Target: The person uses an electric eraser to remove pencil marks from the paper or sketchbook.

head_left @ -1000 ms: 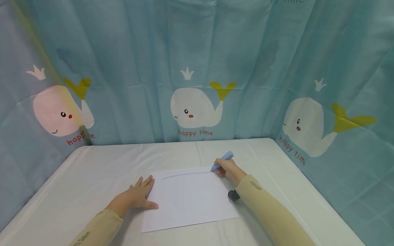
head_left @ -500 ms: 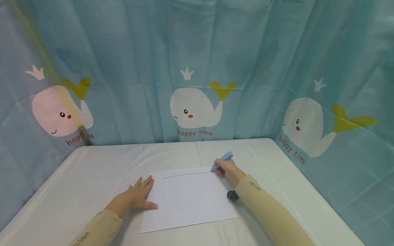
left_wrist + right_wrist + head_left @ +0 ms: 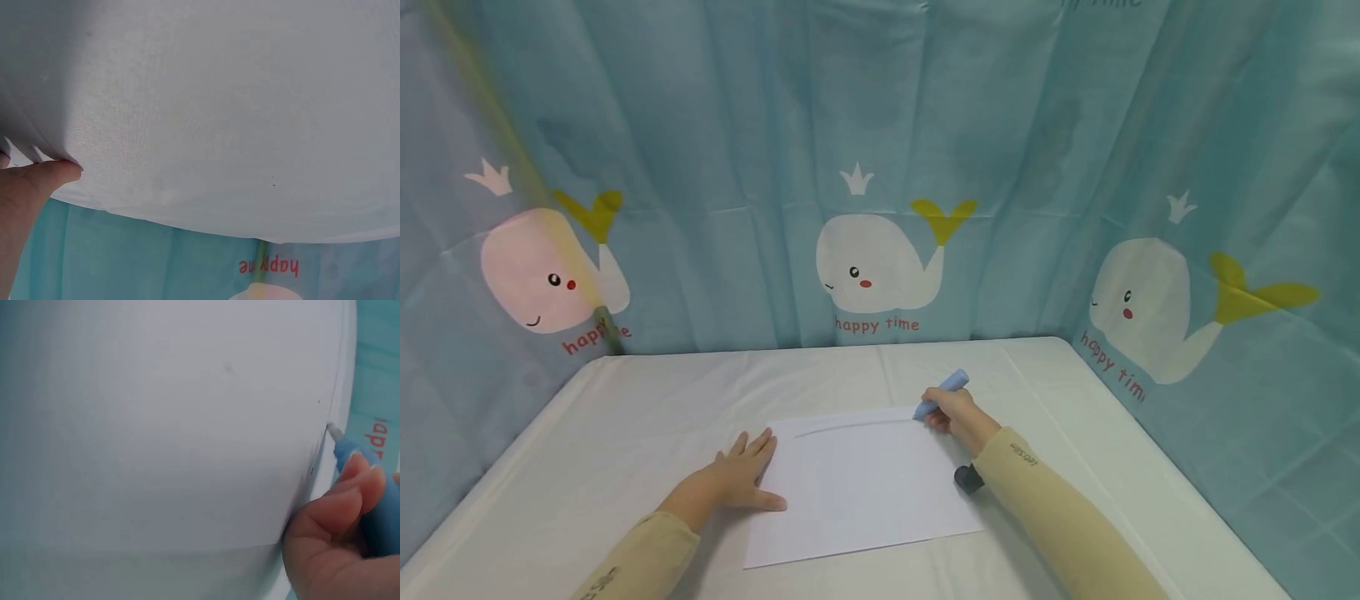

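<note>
A white sheet of paper [image 3: 865,492] lies on the white-covered table. One thin, slightly bowed line [image 3: 850,426] runs along its far side. My left hand [image 3: 737,477] rests with spread, straight fingers on the paper's left edge, thumb over the sheet. At the far right corner my right hand [image 3: 953,410] grips a light blue pen [image 3: 953,381] with a thick barrel, its tip at the right end of the line. In the right wrist view, the fingers and thumb pinch the pen [image 3: 381,515] close to its pale tip, which meets the paper [image 3: 187,425].
A small black object [image 3: 967,478] shows by the paper's right edge, partly under the right sleeve [image 3: 1052,508]. The table [image 3: 647,400] is covered in white cloth. Behind and at both sides hangs a teal curtain [image 3: 737,167] with printed whales.
</note>
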